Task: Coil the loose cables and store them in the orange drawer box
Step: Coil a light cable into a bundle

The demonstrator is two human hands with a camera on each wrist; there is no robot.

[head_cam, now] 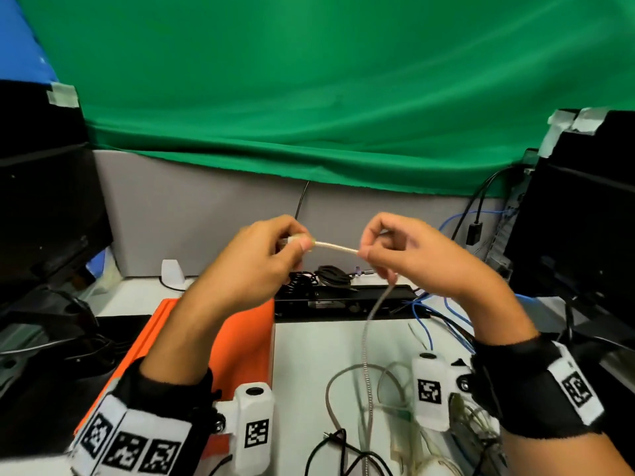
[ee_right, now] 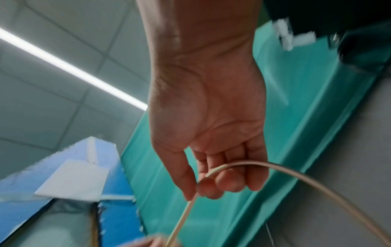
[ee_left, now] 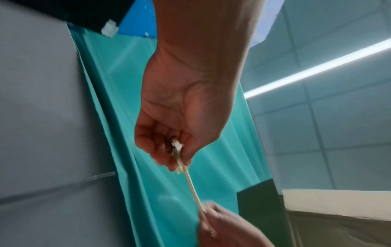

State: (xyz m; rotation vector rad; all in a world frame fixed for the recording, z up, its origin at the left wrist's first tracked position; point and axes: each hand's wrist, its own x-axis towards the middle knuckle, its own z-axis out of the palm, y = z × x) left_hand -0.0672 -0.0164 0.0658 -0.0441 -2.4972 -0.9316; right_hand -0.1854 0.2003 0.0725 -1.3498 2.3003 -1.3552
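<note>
Wrist-mounted markers (head_cam: 256,432) sit nearest me, and beyond them my left hand (head_cam: 254,255) pinches the plug while my right hand (head_cam: 395,255) pinches the beige braided cable (head_cam: 335,248) above the orange drawer box (head_cam: 240,338); I judge it light, pliable, best gripped near the connector.

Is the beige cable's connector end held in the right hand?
No, the left hand pinches the connector end of the beige cable; the right hand pinches it further along.

Hands in view: two, a left hand (head_cam: 256,257) and a right hand (head_cam: 410,255). Beige braided cable (head_cam: 335,248) held between them: one. Orange drawer box (head_cam: 240,341): one. Wrist-worn cameras: two. Blue cables on the worktop: count unclear.
</note>
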